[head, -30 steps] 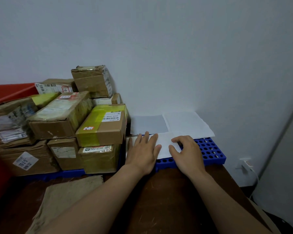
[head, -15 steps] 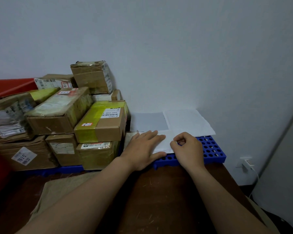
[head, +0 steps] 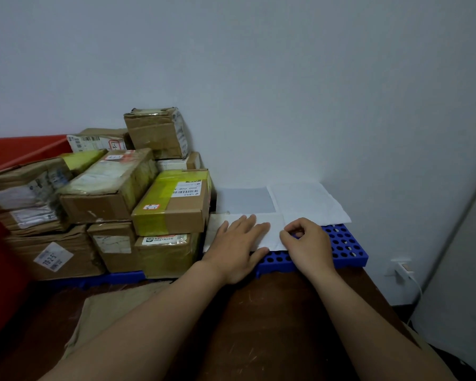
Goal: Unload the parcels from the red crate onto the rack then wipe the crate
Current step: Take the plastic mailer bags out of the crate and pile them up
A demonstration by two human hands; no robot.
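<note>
Several taped cardboard parcels (head: pixel 171 204) are stacked on a blue perforated rack (head: pixel 346 246) against the wall. Beside them on the rack lie flat white and grey parcels (head: pixel 308 202). My left hand (head: pixel 237 243) presses flat on the nearest white flat parcel (head: pixel 272 232), fingers straight. My right hand (head: pixel 308 243) has curled fingers and pinches that parcel's right front edge. A red crate wall (head: pixel 25 149) shows at the far left behind the stack.
A brown wooden surface (head: pixel 280 320) lies in front of the rack, with a tan burlap cloth (head: pixel 113 312) on its left part. A wall socket with a white cable (head: pixel 404 268) sits low on the right wall.
My right hand's fingers have curled from flat into a pinch on the white parcel's edge. My left hand has turned slightly rightward on the parcel.
</note>
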